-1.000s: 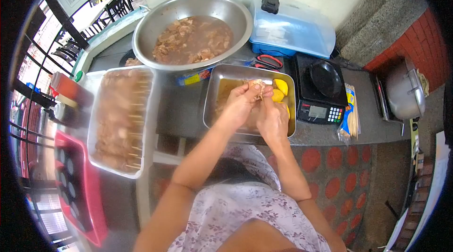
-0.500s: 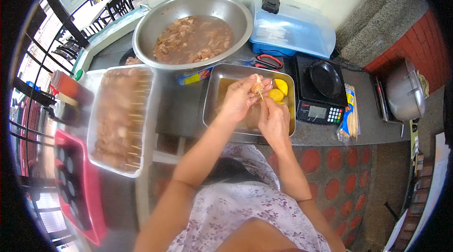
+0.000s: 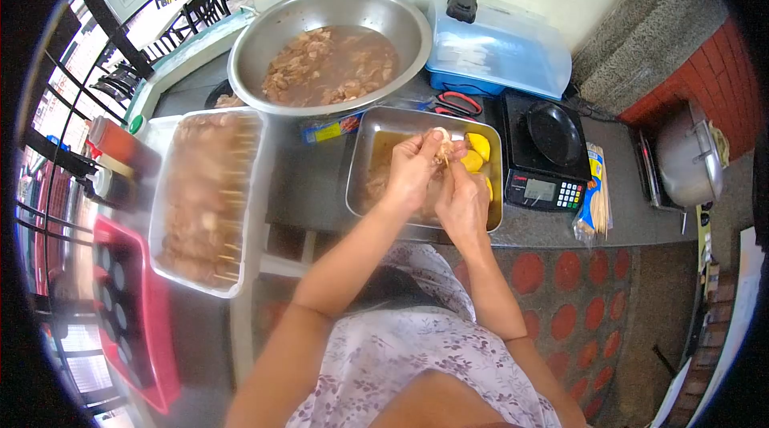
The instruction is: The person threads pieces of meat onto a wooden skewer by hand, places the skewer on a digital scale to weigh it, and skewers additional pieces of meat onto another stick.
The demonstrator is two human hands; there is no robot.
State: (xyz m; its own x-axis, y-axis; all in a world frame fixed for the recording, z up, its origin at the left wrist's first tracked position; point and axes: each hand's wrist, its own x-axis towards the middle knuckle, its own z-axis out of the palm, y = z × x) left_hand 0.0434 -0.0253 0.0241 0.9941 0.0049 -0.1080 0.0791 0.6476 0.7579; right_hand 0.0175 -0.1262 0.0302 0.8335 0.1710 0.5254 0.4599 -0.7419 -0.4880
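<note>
Right over the steel tray [image 3: 352,176], a small lump of meat [image 3: 443,141] sits between the two hands, at the upper end of a thin stick [image 3: 446,160]. The left hand [image 3: 413,169] has its thumb and fingers pinched on the meat; the right hand [image 3: 465,200] is closed around the stick just below, hiding the rest of it. The meat looks light, soft and wet, so it probably slips and tears easily and is best pressed between thumb and fingertips; the stick seems stiff but slim, and safest gripped close to the meat. Yellow fruit [image 3: 478,145] lies at the tray's right side, beside brownish liquid. The tray rests on a dark counter [image 3: 300,188], with a big metal bowl [image 3: 412,32] of meat behind it, a white tub [image 3: 258,180] of skewers to the left and a black scale [image 3: 553,188] to the right. Below, the floor [image 3: 577,336] shows red discs set in grey; beyond the window bars stand dark chairs [image 3: 210,8].
</note>
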